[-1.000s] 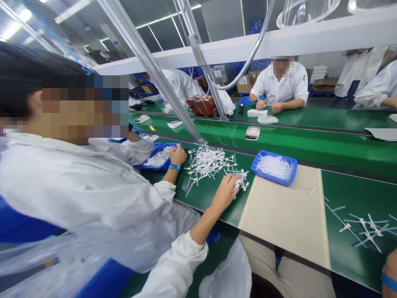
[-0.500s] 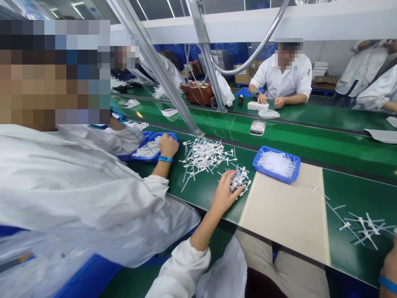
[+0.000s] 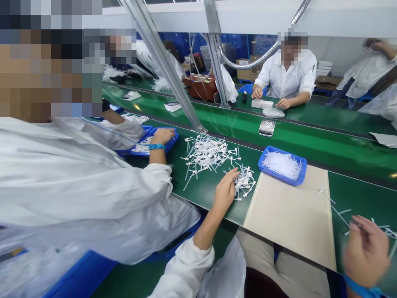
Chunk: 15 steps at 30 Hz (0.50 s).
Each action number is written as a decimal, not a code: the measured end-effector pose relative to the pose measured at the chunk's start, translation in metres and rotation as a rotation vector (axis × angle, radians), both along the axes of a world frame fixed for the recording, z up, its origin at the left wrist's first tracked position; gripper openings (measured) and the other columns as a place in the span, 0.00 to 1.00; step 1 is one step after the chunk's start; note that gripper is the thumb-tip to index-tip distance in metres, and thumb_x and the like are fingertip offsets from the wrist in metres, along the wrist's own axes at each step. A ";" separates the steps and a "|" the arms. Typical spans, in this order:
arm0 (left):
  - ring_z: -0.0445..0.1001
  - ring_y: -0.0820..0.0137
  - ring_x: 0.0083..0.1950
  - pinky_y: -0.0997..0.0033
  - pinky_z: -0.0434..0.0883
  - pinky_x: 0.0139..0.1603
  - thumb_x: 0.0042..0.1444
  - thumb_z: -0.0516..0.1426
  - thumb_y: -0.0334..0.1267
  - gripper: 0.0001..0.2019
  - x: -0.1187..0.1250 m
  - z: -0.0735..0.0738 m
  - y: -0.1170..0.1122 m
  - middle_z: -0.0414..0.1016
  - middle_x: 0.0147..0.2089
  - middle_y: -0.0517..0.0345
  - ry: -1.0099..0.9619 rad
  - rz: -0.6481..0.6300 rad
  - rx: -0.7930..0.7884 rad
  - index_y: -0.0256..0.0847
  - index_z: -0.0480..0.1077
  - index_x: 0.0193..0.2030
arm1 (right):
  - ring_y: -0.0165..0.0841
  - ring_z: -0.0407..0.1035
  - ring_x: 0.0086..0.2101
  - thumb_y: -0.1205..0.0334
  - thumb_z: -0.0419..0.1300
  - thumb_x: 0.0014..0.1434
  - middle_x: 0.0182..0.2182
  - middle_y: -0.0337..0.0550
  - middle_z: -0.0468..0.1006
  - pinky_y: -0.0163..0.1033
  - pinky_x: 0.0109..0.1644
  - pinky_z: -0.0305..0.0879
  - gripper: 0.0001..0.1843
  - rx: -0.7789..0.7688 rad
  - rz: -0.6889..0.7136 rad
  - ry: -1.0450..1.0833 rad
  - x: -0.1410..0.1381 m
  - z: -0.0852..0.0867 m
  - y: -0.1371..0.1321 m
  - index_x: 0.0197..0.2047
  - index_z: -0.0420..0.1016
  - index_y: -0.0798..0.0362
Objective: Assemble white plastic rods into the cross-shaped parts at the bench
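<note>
Head view: the right grip (image 3: 366, 252) sits over the green desk (image 3: 359, 194) at the lower right of the frame. Its fingers are parted and motion-blurred; whether it holds anything cannot be determined. Loose white plastic T-shaped parts (image 3: 384, 231) lie on the desk just beyond the fingertips. Left of the grip is a beige mat (image 3: 285, 219), and past it a blue tray (image 3: 282, 165) of similar parts. Farther left, a co-worker's hand (image 3: 226, 190) rests beside a small bundle of parts (image 3: 244, 182).
</note>
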<state>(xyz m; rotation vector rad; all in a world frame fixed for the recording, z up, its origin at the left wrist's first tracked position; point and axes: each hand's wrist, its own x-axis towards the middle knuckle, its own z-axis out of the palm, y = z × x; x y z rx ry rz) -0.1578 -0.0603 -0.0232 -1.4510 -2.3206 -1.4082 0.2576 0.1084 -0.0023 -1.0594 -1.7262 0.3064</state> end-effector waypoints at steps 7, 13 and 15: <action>0.81 0.59 0.63 0.54 0.77 0.67 0.70 0.53 0.28 0.17 -0.034 0.013 0.009 0.83 0.61 0.50 0.209 -0.019 -0.059 0.45 0.80 0.55 | 0.46 0.78 0.52 0.61 0.58 0.74 0.50 0.52 0.82 0.52 0.58 0.72 0.10 -0.117 0.636 -0.153 -0.103 0.029 -0.001 0.50 0.81 0.48; 0.79 0.58 0.63 0.53 0.74 0.68 0.72 0.53 0.30 0.18 -0.066 0.032 0.053 0.83 0.61 0.47 0.283 -0.311 -0.231 0.43 0.77 0.63 | 0.44 0.80 0.44 0.51 0.62 0.72 0.43 0.51 0.85 0.50 0.52 0.76 0.14 -0.594 0.987 -0.140 -0.132 0.011 0.041 0.49 0.83 0.50; 0.79 0.58 0.63 0.54 0.73 0.68 0.70 0.56 0.28 0.19 -0.076 0.038 0.072 0.82 0.62 0.48 0.326 -0.490 -0.411 0.44 0.78 0.63 | 0.43 0.80 0.42 0.47 0.65 0.69 0.43 0.51 0.86 0.49 0.50 0.76 0.18 -0.799 1.049 -0.041 -0.133 0.003 0.047 0.50 0.83 0.52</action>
